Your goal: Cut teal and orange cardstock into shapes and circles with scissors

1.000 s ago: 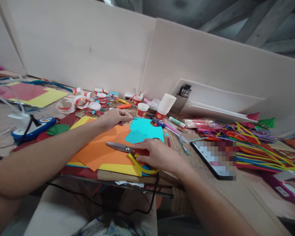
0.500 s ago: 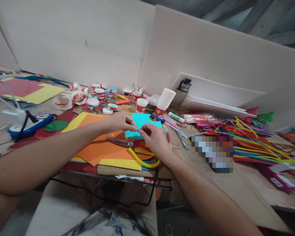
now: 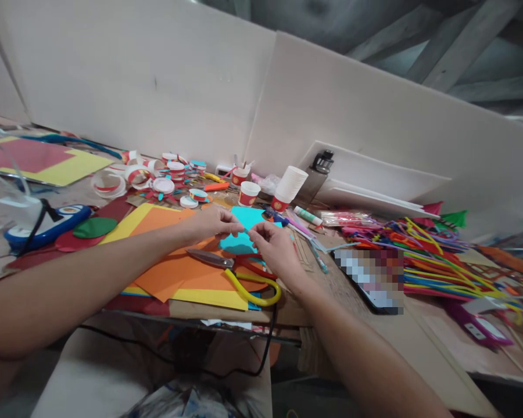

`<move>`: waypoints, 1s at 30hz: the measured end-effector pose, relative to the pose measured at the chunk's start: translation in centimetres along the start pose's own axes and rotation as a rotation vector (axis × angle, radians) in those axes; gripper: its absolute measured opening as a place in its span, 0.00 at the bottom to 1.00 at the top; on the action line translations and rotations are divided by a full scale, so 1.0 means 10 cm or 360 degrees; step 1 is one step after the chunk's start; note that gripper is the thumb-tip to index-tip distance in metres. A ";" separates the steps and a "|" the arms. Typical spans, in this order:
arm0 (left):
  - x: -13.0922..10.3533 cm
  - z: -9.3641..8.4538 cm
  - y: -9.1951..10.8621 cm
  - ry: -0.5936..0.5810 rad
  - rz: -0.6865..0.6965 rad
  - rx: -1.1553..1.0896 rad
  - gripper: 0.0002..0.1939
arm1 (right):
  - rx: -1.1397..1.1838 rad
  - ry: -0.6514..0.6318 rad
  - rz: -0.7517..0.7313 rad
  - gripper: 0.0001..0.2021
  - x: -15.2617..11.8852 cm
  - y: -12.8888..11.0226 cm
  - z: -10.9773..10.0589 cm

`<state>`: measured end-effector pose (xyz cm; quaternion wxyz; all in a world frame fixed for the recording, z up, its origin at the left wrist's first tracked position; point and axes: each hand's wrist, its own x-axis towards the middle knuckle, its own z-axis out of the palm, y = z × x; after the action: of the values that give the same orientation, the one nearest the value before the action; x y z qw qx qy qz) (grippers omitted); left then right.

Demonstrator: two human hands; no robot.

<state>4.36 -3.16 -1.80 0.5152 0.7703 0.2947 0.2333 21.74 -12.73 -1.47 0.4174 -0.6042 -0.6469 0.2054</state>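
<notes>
My left hand [image 3: 220, 223] and my right hand [image 3: 272, 242] are both closed in a pinch, their fingertips a small gap apart. Whatever they pinch is too small to make out; it may blend with the turquoise paper [image 3: 246, 216] behind them. Below the hands lie scissors [image 3: 253, 293] with yellow and red handles, blades pointing left. Under the scissors spread orange paper sheets [image 3: 161, 273] on top of yellow paper [image 3: 218, 299].
Paper cups stand at the back, one single [image 3: 249, 194] and one stack [image 3: 289, 191]. Cut cup pieces [image 3: 139, 177] crowd the back left. On the right are a phone [image 3: 370, 284], colourful pipe cleaners [image 3: 440, 255] and a glue stick [image 3: 308, 216]. A black cable [image 3: 268, 342] hangs at the front edge.
The fingertips have drawn slightly apart, both hands still pinched. The whole view has shifted a little; the scissors and papers lie as before.
</notes>
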 end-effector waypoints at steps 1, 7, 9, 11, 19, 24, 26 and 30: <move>0.00 0.00 0.00 0.0026 0.0003 -0.0054 0.18 | 0.0019 0.0025 0.0005 0.09 0.04 0.00 -0.03; 0.01 -0.03 0.02 0.0215 -0.0046 -0.0332 0.18 | -0.0192 0.0311 -0.0019 0.08 0.51 -0.02 -0.27; 0.01 -0.03 0.04 0.0233 -0.0059 -0.0396 0.17 | -0.0390 0.0367 -0.0028 0.07 0.70 -0.03 -0.30; 0.01 -0.04 0.05 0.0247 -0.0064 -0.0408 0.16 | -0.0538 0.0393 -0.0044 0.07 0.88 -0.02 -0.31; 0.07 -0.08 -0.06 0.0304 0.0026 -0.0422 0.15 | -0.0937 0.0401 -0.0085 0.09 1.52 0.13 -0.20; 0.09 -0.13 -0.07 0.0378 0.0039 -0.0439 0.15 | -0.0906 0.0408 -0.0055 0.10 1.60 0.13 -0.15; 0.10 -0.15 -0.08 0.0440 0.0024 -0.0460 0.14 | -0.0850 0.0445 -0.0139 0.11 1.49 0.10 -0.15; 0.11 -0.18 -0.12 0.0505 0.0037 -0.0449 0.15 | -0.0682 0.0200 -0.0180 0.07 1.10 0.07 -0.14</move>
<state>3.68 -0.82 -2.20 0.5622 0.6475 0.3276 0.3967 24.12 -2.42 2.05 0.3299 -0.6535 -0.6813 0.0016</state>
